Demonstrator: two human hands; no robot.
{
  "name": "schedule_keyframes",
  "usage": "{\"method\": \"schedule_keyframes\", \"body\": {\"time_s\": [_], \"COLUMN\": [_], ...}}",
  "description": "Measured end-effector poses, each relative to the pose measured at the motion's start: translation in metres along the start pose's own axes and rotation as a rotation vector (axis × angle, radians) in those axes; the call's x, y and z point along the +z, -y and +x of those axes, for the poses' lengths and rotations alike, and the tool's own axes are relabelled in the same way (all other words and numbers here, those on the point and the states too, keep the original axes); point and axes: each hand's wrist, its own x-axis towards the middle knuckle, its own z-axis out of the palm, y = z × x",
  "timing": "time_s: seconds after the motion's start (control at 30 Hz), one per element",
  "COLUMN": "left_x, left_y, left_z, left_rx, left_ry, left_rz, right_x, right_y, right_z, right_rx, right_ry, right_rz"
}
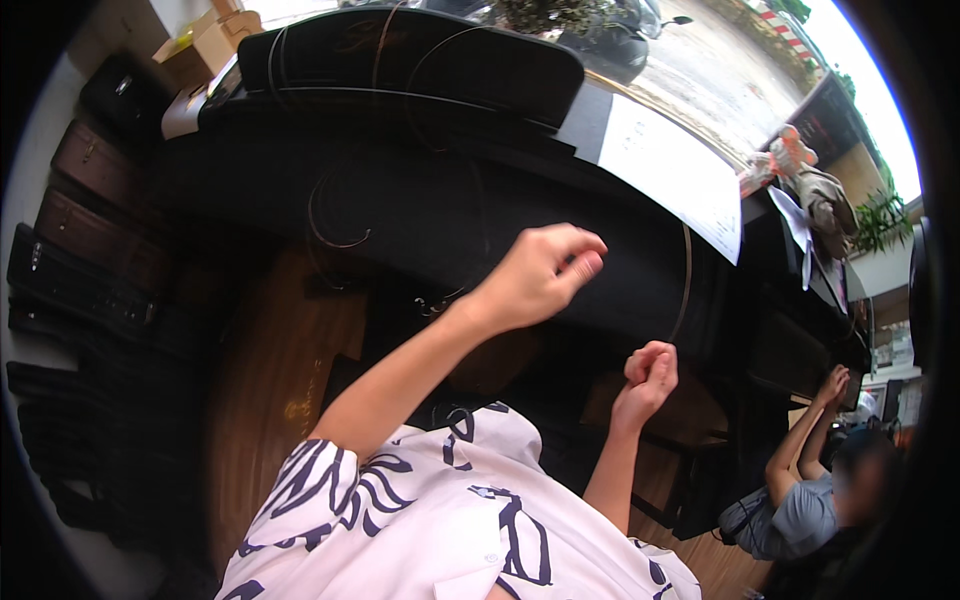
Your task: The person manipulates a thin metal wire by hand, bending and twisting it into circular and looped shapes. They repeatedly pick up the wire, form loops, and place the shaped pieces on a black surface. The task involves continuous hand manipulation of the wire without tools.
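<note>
My left hand (545, 278) is raised over the black surface (420, 215), its fingers curled and the thumb bent toward the index finger. Anything thin in that grip is too small to make out. Lower and to the right, my right hand (648, 378) is closed in front of my body. A thin tan wire (686, 290) runs from the edge of a white paper sheet (670, 165) down to its fingers. To the left, another thin wire (335, 240) lies in a loose curve on the black surface.
More thin wires hang over an upright black panel (410, 65) at the back. Dark instrument-like cases (95, 215) line the left wall. Work gloves (790, 155) and a cloth (828, 205) lie far right. Another person (800, 500) sits at the right, hands raised. Wooden floor (280, 390) shows below.
</note>
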Motion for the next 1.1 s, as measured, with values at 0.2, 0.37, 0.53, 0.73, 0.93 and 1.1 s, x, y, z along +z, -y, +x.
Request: {"method": "schedule_keyframes", "body": {"time_s": [0.2,0.37,0.53,0.73,0.93,1.1], "left_x": [0.097,0.068,0.040,0.021,0.005,0.009], "left_y": [0.006,-0.012,-0.003,0.012,0.090,0.102], "left_z": [0.023,0.093,0.167,0.239,0.300,0.335], "left_rx": [-0.342,-0.421,-0.444,-0.506,-0.582,-0.525], "left_ry": [0.289,0.202,0.216,0.074,-0.138,-0.174], "left_rz": [-0.724,-0.682,-0.636,-0.436,-0.150,-0.049], "right_x": [-0.008,-0.007,-0.002,-0.007,-0.021,-0.026], "right_y": [-0.009,-0.026,-0.046,-0.069,-0.066,-0.063], "right_z": [-0.069,-0.135,-0.143,-0.125,-0.112,-0.111], "right_rx": [0.089,0.106,0.141,0.179,0.249,0.272], "right_ry": [0.160,0.372,0.541,0.578,0.491,0.548], "right_rz": [0.005,-0.105,-0.073,-0.118,-0.075,-0.111]}}
